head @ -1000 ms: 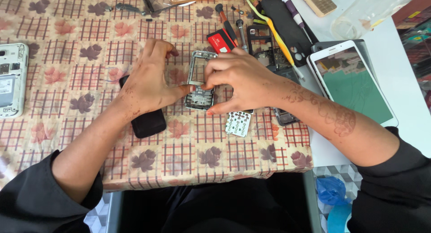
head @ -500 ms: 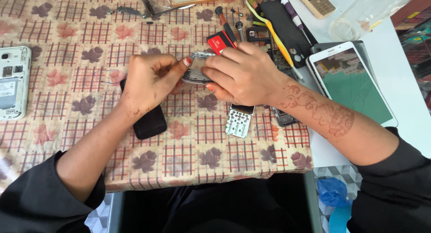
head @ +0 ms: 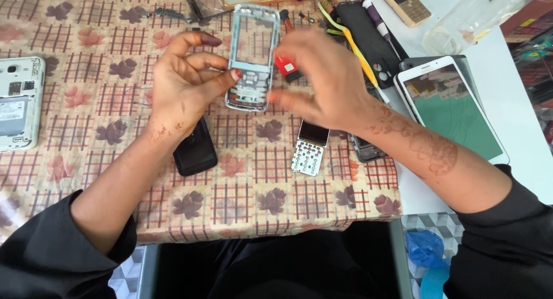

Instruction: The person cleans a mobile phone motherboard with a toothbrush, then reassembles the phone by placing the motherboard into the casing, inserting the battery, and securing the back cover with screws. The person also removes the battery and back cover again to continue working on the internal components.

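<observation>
Leaf-patterned tablecloth point(head: 86, 45), phone parts scattered. Left hand point(head: 184, 86) pinches a silver phone front frame point(head: 252, 57) upright; right hand point(head: 328, 80) blurred beside it, fingers loose, grasping nothing.

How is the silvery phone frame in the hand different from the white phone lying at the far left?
The silvery see-through phone frame is held up off the cloth by the left hand; the white phone lies flat on it, untouched. The frame is an empty shell with open window and key holes; the white phone is wider, solid, with inner parts showing. Both are phone pieces, partly taken apart.
</observation>
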